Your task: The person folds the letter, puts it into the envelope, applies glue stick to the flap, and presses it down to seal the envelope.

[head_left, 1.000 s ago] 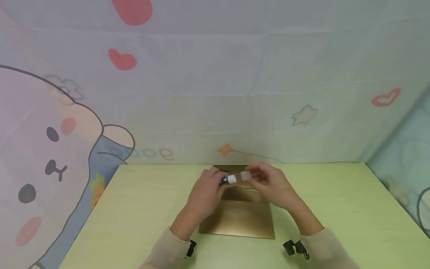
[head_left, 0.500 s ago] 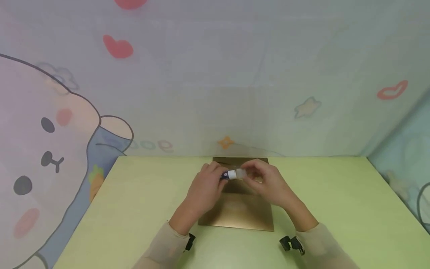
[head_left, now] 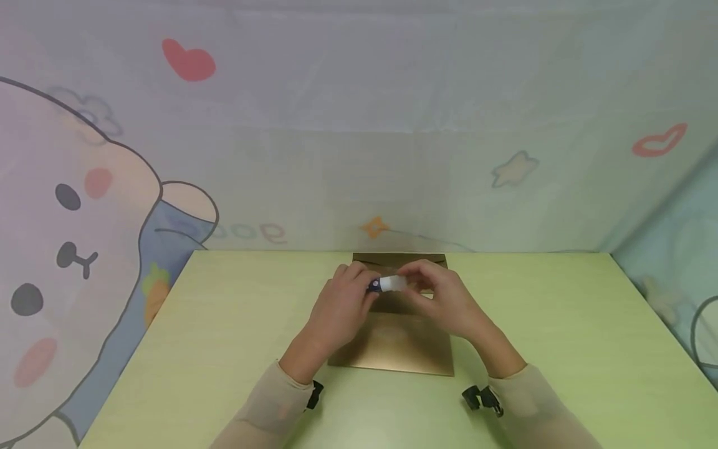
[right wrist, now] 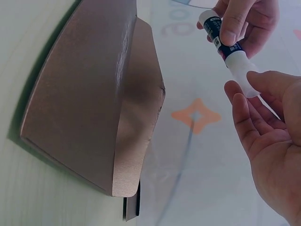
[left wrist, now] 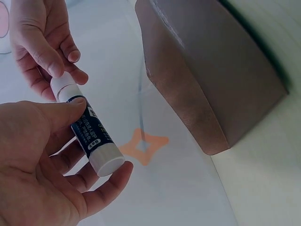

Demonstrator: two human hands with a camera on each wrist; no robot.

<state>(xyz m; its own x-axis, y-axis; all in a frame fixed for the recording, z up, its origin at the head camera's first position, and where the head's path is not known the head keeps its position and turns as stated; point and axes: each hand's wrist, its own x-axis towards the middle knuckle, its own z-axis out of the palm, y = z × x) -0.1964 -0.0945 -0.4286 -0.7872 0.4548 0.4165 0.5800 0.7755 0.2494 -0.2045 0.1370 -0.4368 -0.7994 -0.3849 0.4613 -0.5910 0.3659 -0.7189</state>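
Observation:
My left hand (head_left: pixel 341 307) grips a glue stick (left wrist: pixel 94 129) with a dark blue label and white ends, thumb on the label. Between my right hand's (head_left: pixel 447 304) thumb and fingers is the translucent whitish cap (right wrist: pixel 244 77), which meets the glue stick's other end. Whether the cap is fully seated, I cannot tell. Both hands are raised over a gold-brown paper envelope (head_left: pixel 392 349), whose flap edges show in the wrist views.
The envelope lies on a pale yellow-green table (head_left: pixel 247 305). Behind stands a light cloth backdrop (head_left: pixel 359 137) printed with a cartoon animal, hearts and stars. Black wrist cameras sit under both sleeves.
My right hand has moved left, bringing the cap from apart to meeting the glue stick's end. My left hand keeps its grip. The head view has tilted slightly down.

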